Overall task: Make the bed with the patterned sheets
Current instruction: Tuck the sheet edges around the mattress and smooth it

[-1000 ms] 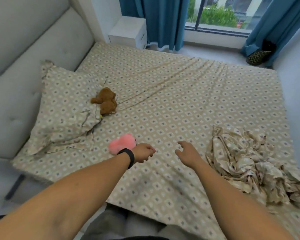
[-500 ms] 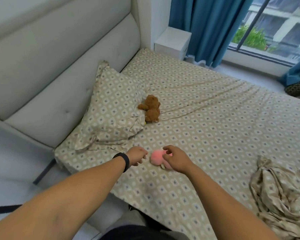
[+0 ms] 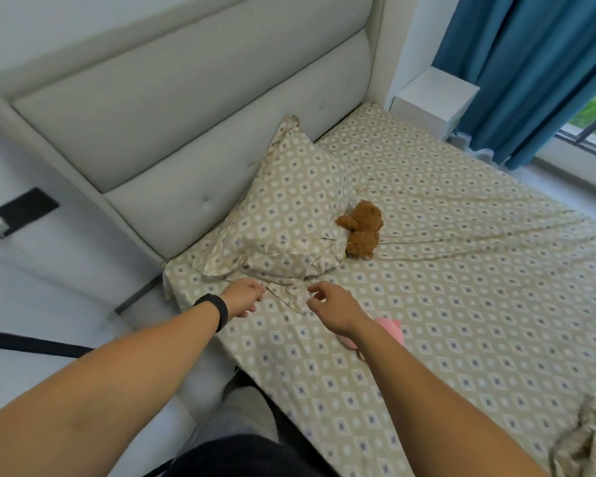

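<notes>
Head view: patterned sheet (image 3: 461,304) lies spread over the bed; the matching pillow (image 3: 289,215) leans on the headboard (image 3: 186,132). Left hand (image 3: 243,297) at the pillow's near hem, fingers curled; whether they pinch fabric, cannot tell. Right hand (image 3: 334,309) just beside it, fingers loosely curled, holding nothing. Brown teddy bear (image 3: 362,230) touches the pillow; pink plush toy (image 3: 391,330) lies behind the right wrist.

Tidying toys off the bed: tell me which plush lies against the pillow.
The brown teddy bear, touching the pillow; the pink plush lies apart, beside the right forearm.
</notes>
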Demonstrator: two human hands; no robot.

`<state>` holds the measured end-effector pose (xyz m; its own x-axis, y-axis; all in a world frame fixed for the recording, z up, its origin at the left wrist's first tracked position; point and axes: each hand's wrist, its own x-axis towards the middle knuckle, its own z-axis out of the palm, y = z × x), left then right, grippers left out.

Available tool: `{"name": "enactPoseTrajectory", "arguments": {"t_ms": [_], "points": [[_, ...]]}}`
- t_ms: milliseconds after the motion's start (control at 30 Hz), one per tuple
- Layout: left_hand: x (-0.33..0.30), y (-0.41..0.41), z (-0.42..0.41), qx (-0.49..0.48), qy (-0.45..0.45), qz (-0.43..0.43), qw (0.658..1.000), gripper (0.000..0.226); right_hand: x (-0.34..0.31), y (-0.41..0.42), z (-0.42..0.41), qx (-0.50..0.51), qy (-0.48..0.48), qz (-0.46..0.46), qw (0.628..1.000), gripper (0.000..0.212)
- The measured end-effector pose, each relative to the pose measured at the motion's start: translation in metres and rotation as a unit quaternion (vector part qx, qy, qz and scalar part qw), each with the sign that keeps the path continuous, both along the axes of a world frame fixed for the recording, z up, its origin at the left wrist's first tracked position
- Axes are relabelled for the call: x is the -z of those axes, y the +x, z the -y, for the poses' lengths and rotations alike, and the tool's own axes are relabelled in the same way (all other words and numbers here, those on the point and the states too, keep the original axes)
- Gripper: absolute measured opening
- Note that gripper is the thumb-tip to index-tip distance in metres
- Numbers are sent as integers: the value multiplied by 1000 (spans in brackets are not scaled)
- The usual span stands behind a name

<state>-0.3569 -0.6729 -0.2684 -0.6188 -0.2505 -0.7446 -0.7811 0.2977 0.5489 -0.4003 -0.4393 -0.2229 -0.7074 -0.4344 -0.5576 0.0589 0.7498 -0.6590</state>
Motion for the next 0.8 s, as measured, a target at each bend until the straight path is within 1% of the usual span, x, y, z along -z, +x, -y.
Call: {"name": "enactPoseTrajectory", "arguments": {"t_ms": [100, 233, 300, 333, 400, 500, 567, 633, 700, 767, 800], "points": [[16, -27, 40, -15, 0, 0, 1000, 12, 7, -23, 35, -8, 25, -12, 1000, 42], [53, -75, 109, -17, 2, 23, 1000, 8, 29, -68, 108, 8, 53, -12, 999, 42], [71, -94, 140, -15, -5, 27, 999, 9, 41, -85, 144, 18, 63, 1, 998, 43], [83, -104, 160, -27, -4, 32, 999, 14, 52, -96, 167, 16, 71, 6, 997, 43], [105, -120, 193, -63, 1, 43, 997, 34, 75, -114, 205, 6, 98, 1, 995, 45], [149, -136, 239, -104, 14, 59, 993, 56, 120, -142, 255, -35, 171, -21, 984, 48], [185, -144, 261, -129, 26, 67, 989, 63, 155, -159, 285, -74, 220, -42, 972, 50], [217, -153, 273, -140, 35, 66, 987, 65, 188, -174, 307, -111, 261, -78, 956, 54], [242, -162, 278, -141, 47, 58, 987, 67, 214, -186, 321, -126, 287, -133, 940, 64], [270, -173, 284, -155, 62, 48, 985, 68, 247, -199, 334, -131, 326, -181, 918, 87], [283, -180, 288, -167, 65, 46, 983, 68, 264, -205, 339, -133, 344, -187, 910, 97]]}}
